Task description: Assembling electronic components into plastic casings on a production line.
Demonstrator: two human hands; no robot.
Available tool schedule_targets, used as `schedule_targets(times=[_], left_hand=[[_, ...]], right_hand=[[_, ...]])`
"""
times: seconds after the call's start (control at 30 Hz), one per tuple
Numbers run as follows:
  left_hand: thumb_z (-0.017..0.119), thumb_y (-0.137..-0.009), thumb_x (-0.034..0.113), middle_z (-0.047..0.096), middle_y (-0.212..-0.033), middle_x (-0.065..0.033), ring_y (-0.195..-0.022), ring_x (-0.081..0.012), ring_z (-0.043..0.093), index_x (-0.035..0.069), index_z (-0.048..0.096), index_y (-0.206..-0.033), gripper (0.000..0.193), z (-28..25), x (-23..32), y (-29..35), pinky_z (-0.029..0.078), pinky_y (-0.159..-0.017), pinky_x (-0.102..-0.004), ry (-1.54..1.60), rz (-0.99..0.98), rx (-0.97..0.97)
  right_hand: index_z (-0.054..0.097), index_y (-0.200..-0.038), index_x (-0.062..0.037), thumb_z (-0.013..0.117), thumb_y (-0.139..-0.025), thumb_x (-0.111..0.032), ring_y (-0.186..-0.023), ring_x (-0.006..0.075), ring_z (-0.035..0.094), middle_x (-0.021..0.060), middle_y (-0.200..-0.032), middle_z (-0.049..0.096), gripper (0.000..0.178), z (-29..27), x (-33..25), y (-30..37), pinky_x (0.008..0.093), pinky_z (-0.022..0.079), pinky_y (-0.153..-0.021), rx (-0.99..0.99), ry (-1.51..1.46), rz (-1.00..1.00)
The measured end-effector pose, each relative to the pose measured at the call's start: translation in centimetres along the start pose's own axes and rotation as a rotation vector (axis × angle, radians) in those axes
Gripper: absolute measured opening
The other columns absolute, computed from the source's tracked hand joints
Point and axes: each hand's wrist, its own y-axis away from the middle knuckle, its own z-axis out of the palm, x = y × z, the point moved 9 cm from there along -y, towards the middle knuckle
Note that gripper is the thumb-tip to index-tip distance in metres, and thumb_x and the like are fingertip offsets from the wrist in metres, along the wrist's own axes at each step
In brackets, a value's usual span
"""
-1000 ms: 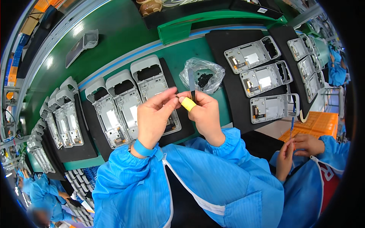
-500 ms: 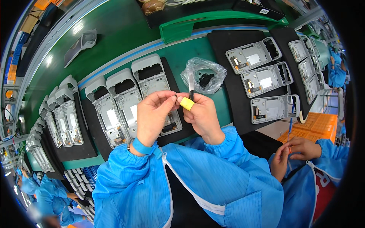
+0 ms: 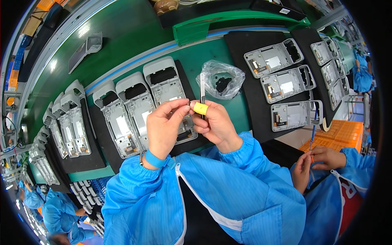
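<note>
My left hand (image 3: 166, 124) is closed in a pinch, thumb against forefinger, on something small and dark that I cannot make out. Its fingertips meet those of my right hand (image 3: 216, 126), where yellow tape (image 3: 200, 108) wraps one digit. A slim silver-and-black tool (image 3: 202, 87) stands upright in the right hand's grip; its exact kind is unclear. Beyond it, a clear plastic bag (image 3: 234, 83) lies with its mouth spread around small black parts (image 3: 222, 83). Just left of and behind my hands, grey device housings (image 3: 134, 110) rest on a black mat (image 3: 188, 87).
More open housings (image 3: 281, 83) lie on a black mat to the right, and others (image 3: 73, 126) stand in rows at far left. A co-worker's hands (image 3: 314, 163) hold a blue-handled tool nearby at right. Orange crates (image 3: 339, 136) stand there. A green rail (image 3: 237, 19) crosses the back.
Fingers of my right hand have shifted slightly, and the slim tool has tilted a little to the left. Both hands remain together at the fingertips.
</note>
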Motion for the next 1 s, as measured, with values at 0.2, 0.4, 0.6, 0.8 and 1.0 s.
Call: schedule_targets(times=[0.2, 0.4, 0.6, 0.8, 1.0], left_hand=[[0.063, -0.081, 0.003, 0.063, -0.092, -0.0086, -0.081, -0.0130, 0.062, -0.001, 0.066, -0.095, 0.015, -0.1, 1.3, 0.2, 0.048, -0.072, -0.0221, -0.067, 0.130, -0.007], [0.062, -0.081, 0.001, 0.062, -0.093, -0.0091, -0.081, -0.0141, 0.063, -0.002, 0.065, -0.093, 0.013, -0.1, 2.1, 0.5, 0.050, -0.073, -0.0234, -0.065, 0.228, -0.009], [0.061, -0.084, 0.005, 0.064, -0.089, -0.0089, -0.081, -0.0150, 0.063, -0.003, 0.060, -0.096, 0.014, -0.5, 0.1, 0.1, 0.050, -0.076, -0.0253, 0.136, -0.008, -0.056], [0.060, -0.086, 0.010, 0.064, -0.088, -0.0090, -0.082, -0.0146, 0.061, -0.001, 0.059, -0.097, 0.016, -1.0, -1.4, 0.0, 0.050, -0.079, -0.0273, 0.244, -0.127, -0.028], [0.063, -0.084, 0.009, 0.064, -0.086, -0.0074, -0.078, -0.0131, 0.061, -0.002, 0.060, -0.095, 0.015, -1.9, -0.8, 0.2, 0.050, -0.074, -0.0251, 0.143, -0.050, 0.001]], right_hand=[[0.058, -0.090, -0.0011, 0.054, -0.087, -0.012, -0.047, 0.0036, 0.038, 0.0014, -0.073, 0.054, 0.012, 0.3, 0.0, 0.1, 0.0169, 0.029, -0.038, 0.019, -0.058, -0.019], [0.060, -0.091, 0.0010, 0.056, -0.087, -0.012, -0.048, 0.0037, 0.041, 0.0033, -0.075, 0.057, 0.014, 0.8, -0.8, 0.6, 0.0170, 0.028, -0.038, 0.032, 0.064, -0.070], [0.062, -0.092, 0.0016, 0.059, -0.085, -0.011, -0.049, 0.0034, 0.043, 0.0036, -0.072, 0.059, 0.015, 1.0, -1.4, 0.9, 0.0171, 0.027, -0.039, 0.087, 0.255, -0.148], [0.064, -0.095, -0.0011, 0.061, -0.082, -0.008, -0.052, 0.0022, 0.043, 0.0011, -0.075, 0.061, 0.015, 1.1, -2.3, 0.8, 0.0182, 0.029, -0.043, 0.109, 0.387, -0.308], [0.064, -0.097, 0.0001, 0.061, -0.082, -0.008, -0.062, 0.0022, 0.049, 0.0008, -0.077, 0.062, 0.017, 2.4, -3.7, 0.5, 0.0180, 0.037, -0.052, 0.084, 0.667, -0.390]])
